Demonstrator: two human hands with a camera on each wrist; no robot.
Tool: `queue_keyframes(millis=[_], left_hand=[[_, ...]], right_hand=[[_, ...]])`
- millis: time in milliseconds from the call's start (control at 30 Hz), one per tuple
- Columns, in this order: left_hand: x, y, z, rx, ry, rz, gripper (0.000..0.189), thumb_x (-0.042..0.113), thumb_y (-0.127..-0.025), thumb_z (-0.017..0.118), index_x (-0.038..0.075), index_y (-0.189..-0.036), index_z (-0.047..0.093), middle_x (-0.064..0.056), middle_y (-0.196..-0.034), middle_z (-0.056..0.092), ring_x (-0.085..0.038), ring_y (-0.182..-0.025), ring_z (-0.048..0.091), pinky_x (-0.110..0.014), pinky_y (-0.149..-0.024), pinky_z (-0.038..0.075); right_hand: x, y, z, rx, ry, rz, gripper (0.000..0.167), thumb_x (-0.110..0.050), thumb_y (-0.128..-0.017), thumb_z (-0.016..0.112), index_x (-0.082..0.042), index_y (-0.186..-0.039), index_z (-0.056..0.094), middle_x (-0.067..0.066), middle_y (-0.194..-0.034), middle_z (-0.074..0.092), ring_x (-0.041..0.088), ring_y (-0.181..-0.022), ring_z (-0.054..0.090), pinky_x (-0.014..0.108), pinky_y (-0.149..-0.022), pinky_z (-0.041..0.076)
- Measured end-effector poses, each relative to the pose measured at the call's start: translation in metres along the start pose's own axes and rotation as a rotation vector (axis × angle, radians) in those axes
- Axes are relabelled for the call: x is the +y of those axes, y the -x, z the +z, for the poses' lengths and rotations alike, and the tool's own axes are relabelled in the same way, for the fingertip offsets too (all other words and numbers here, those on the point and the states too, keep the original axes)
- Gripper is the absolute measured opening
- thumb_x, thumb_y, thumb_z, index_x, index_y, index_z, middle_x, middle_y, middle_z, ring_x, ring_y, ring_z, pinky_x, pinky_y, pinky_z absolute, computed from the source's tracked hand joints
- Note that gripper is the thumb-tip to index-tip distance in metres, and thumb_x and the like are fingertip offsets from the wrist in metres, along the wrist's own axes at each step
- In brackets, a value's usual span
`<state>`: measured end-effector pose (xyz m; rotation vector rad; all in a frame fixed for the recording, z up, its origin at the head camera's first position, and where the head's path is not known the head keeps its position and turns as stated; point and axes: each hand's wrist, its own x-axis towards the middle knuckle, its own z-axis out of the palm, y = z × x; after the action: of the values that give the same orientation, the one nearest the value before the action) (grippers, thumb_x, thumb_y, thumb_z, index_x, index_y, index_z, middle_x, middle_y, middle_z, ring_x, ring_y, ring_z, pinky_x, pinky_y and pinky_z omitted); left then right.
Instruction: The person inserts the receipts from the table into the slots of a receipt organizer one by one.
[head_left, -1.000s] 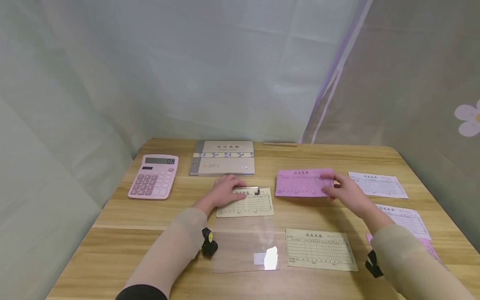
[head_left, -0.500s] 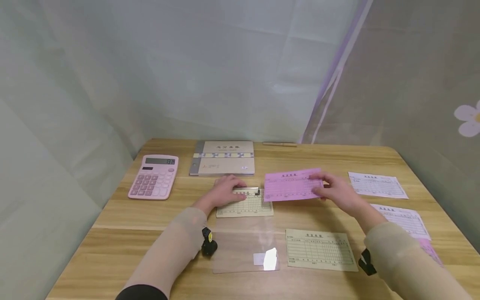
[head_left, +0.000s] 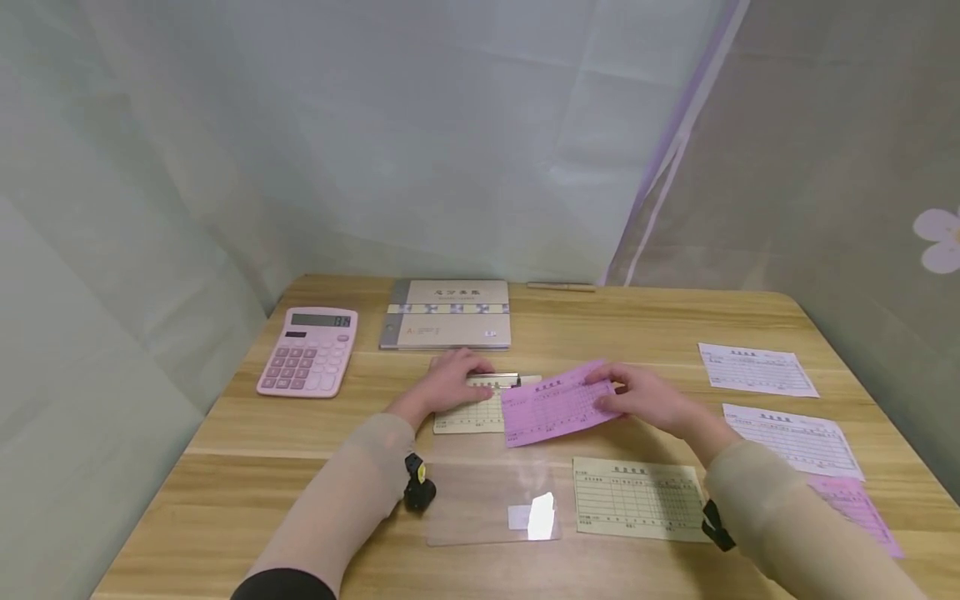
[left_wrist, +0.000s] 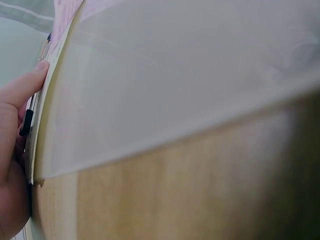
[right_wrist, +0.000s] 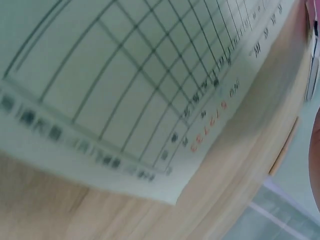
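Observation:
My right hand point(head_left: 651, 402) pinches the right end of a pink receipt slip point(head_left: 553, 405). The slip is tilted, its left end over a yellow slip point(head_left: 467, 419) on a clear clipboard point(head_left: 480, 492). At the clipboard's top, my left hand point(head_left: 452, 382) holds the metal clip point(head_left: 504, 379), thumb across the yellow slip. In the left wrist view the thumb point(left_wrist: 29, 85) lies along the paper's edge, and the other fingers are mostly hidden. The right wrist view mostly shows another yellow slip point(right_wrist: 130, 85); little of the right hand appears there.
That loose yellow slip point(head_left: 637, 500) lies right of the clipboard. Two white slips point(head_left: 757, 370) and a pink slip point(head_left: 858, 510) lie at the right. A pink calculator point(head_left: 307, 353), a ledger book point(head_left: 450, 315) and a pen point(head_left: 561, 287) are farther back on the wooden table point(head_left: 187, 508).
My right hand has carried the pink slip left and toward me, from beside the clipboard to over its yellow slip, and the slip has tilted. My left hand has stayed at the clip.

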<state>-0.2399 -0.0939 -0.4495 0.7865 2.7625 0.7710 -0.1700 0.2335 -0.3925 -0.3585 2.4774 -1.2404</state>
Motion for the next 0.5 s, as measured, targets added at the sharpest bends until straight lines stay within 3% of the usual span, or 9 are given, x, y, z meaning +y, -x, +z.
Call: queue_keyframes(millis=[167, 367, 500], left_hand=[[0.000, 0.001, -0.001, 0.004, 0.004, 0.003, 0.041, 0.043, -0.083, 0.067, 0.023, -0.119, 0.061, 0.002, -0.123, 0.053, -0.021, -0.119, 0.042, -0.045, -0.103, 0.022], [-0.001, 0.002, 0.002, -0.008, -0.010, -0.004, 0.041, 0.044, -0.083, 0.067, 0.024, -0.118, 0.061, 0.003, -0.122, 0.053, -0.021, -0.119, 0.042, -0.045, -0.103, 0.022], [0.001, 0.000, 0.001, 0.006, -0.018, 0.003, 0.041, 0.044, -0.083, 0.067, 0.024, -0.118, 0.062, 0.002, -0.121, 0.053, -0.021, -0.117, 0.042, -0.045, -0.102, 0.024]], right_hand=[[-0.002, -0.006, 0.010, -0.024, 0.038, -0.016, 0.037, -0.022, -0.084, 0.068, -0.016, -0.119, 0.060, 0.010, -0.125, 0.052, 0.026, -0.108, 0.051, 0.045, -0.092, 0.039], [-0.006, -0.014, 0.022, -0.080, 0.006, -0.038, 0.033, -0.012, -0.082, 0.068, -0.014, -0.115, 0.062, 0.008, -0.126, 0.052, 0.025, -0.101, 0.050, 0.036, -0.079, 0.047], [-0.008, -0.017, 0.023, -0.093, 0.015, -0.066, 0.033, -0.009, -0.082, 0.067, -0.012, -0.115, 0.063, 0.009, -0.128, 0.052, 0.025, -0.102, 0.049, 0.034, -0.079, 0.046]])
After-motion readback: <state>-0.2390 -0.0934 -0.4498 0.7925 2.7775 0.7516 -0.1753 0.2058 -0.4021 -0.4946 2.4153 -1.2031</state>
